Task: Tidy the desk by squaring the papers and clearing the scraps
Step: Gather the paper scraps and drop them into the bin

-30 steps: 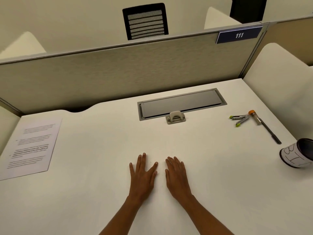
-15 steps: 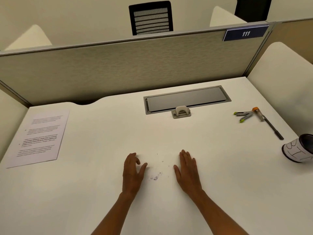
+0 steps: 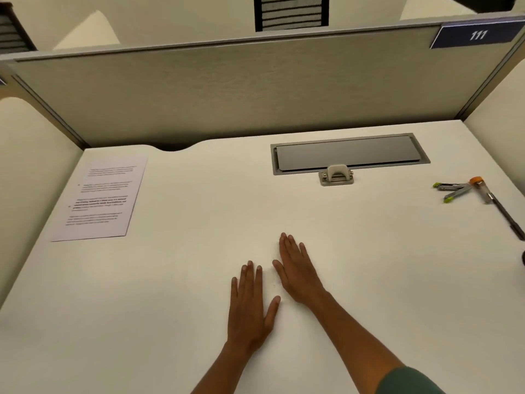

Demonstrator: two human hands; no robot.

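A squared stack of printed papers lies at the far left of the white desk. My left hand lies flat on the desk near the front middle, fingers straight. My right hand lies flat beside it, a little farther away, fingers straight and close together. The two hands nearly touch. Tiny specks show on the desk in the narrow gap between them; anything under the hands is hidden. Neither hand holds anything.
A grey cable hatch with a beige latch is set into the desk at the back. Two green-tipped metal clips and an orange-capped pen lie at the right. Fabric partition walls close the back and sides.
The hands, apart half a second ago with purple scraps between them, have come together again, the right one ahead. The view has shifted right, and the cup has left the frame.
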